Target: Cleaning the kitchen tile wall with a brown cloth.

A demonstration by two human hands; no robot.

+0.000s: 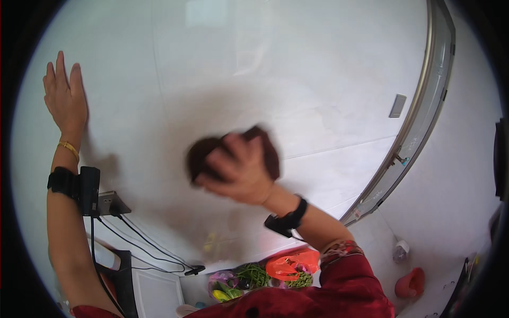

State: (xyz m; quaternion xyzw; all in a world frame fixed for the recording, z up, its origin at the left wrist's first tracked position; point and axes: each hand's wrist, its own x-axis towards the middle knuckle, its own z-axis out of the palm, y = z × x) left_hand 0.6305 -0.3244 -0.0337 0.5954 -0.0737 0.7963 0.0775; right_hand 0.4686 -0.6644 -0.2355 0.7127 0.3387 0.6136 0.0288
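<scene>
A dark maroon cloth (272, 157) is bunched under my right hand (246, 177), against a glossy white wall (326, 71). Motion blurs both the hand and the cloth, and my palm and fingers hide the middle of the cloth. At the far left, my left hand (67, 99) rests flat on the same wall, fingers up and partly spread, holding nothing. Below that hand, my wrist wears a yellow bangle (68, 149), and a black device (88, 190) is strapped to the forearm. Another black strapped device (287, 218) sits on my right wrist.
A wall socket (113, 202) with black cables is beside my left forearm. Low down lie green vegetables (252, 275) and a red plastic bag (292, 264). To the right are a metal-framed door or window (417, 107), a wall switch (397, 105) and a red bucket-like container (409, 283).
</scene>
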